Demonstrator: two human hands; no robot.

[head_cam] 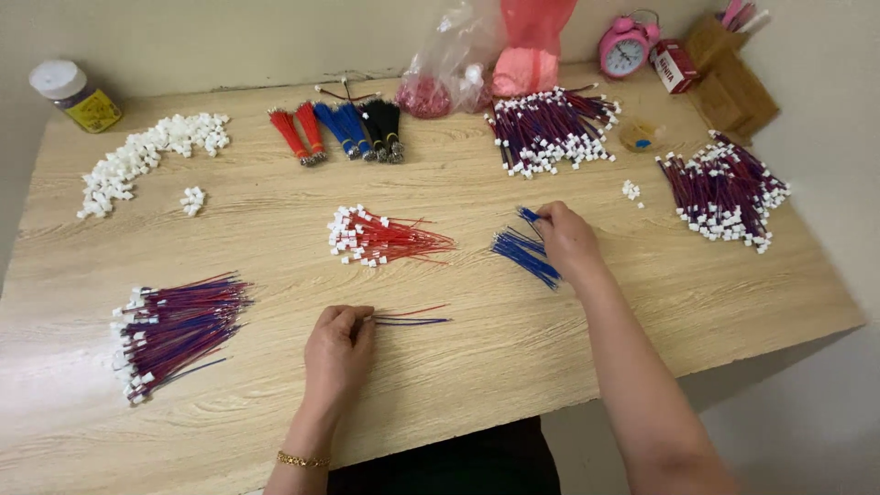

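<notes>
Near the bench's (513,367) front edge, the left hand (337,353) has its grip clamped on the end of a thin red and blue wire pair (412,318) that lies flat toward the right. Toward the front left corner lies a bundle of red and blue wires with white plugs (170,330). Farther in, the right hand (568,240) rests on a loose pile of blue wires (522,255), its fingertips pinched together on one of them. Just left of that, mid-bench, sits a fan of red wires with white plugs (380,238). Along the back edge lie tied red, blue and black wire bunches (344,128) and a pink alarm clock (625,48).
</notes>
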